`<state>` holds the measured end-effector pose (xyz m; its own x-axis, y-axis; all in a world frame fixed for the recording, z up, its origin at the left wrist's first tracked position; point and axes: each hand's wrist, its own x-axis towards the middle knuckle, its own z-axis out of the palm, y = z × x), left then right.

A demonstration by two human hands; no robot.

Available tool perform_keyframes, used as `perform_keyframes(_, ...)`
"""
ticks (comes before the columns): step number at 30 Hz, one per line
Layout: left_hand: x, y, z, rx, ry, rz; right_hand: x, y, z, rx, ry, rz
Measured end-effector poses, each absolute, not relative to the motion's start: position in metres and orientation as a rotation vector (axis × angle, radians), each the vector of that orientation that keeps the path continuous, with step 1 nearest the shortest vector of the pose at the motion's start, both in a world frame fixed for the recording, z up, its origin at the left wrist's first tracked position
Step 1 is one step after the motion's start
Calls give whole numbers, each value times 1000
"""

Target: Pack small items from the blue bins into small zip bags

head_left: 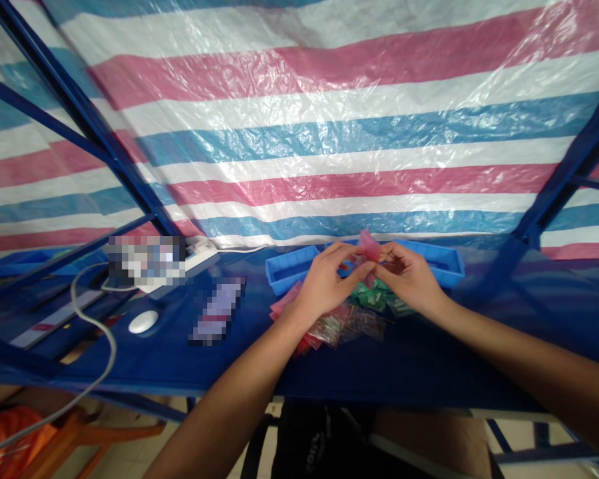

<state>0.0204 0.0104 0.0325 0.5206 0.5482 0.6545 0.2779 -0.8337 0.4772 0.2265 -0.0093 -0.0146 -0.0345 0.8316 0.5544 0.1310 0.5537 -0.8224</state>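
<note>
A small pink plastic bag [368,246] is held up between my two hands over the table. My left hand [332,279] pinches its left side with thumb and fingers. On the other side, the fingertips of my right hand [406,274] are closed at the bag's edge; whether they also hold something small is hidden. Below the hands lies a pile of green circuit boards [375,296]. Clear plastic packets [364,324] are heaped nearer to me, beside more pink bags [285,301] partly covered by my left hand and wrist.
Blue plastic bins [290,267] stand behind the hands, one more [442,263] to the right. To the left are a blurred-out phone-like slab [218,309], a white mouse [143,322] and a pale cable [110,346]. Striped sheeting [329,133] hangs behind the blue table [379,376].
</note>
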Motion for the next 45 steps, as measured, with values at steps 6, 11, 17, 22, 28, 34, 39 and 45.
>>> perform_keyframes(6, 18, 14, 31, 2372, 763, 1246, 226, -18, -9, -821, -1873, 482)
perform_keyframes(11, 12, 25, 30, 2220, 914, 1288, 229, -12, -12, -967, -1623, 318)
perform_keyframes(17, 11, 26, 31, 2268, 726, 1054, 234, -4, -11, -880, -1545, 535)
perform_keyframes(22, 14, 25, 23, 2197, 717, 981, 235, -2, -12, -938, -1486, 739)
perform_keyframes(28, 11, 39, 22, 1980, 703, 1003, 233, -3, -6, -915, -1312, 774)
perform_keyframes(34, -34, 76, 40, 1856, 949, 1263, 233, -5, -4, -896, -1370, 822)
perform_keyframes(39, -83, 99, 35, 2017, 1153, 1065, 229, -7, -8, -873, -1433, 856)
perform_keyframes(45, -105, 107, 30, 2095, 1246, 1016, 229, -7, -12, -880, -1470, 872)
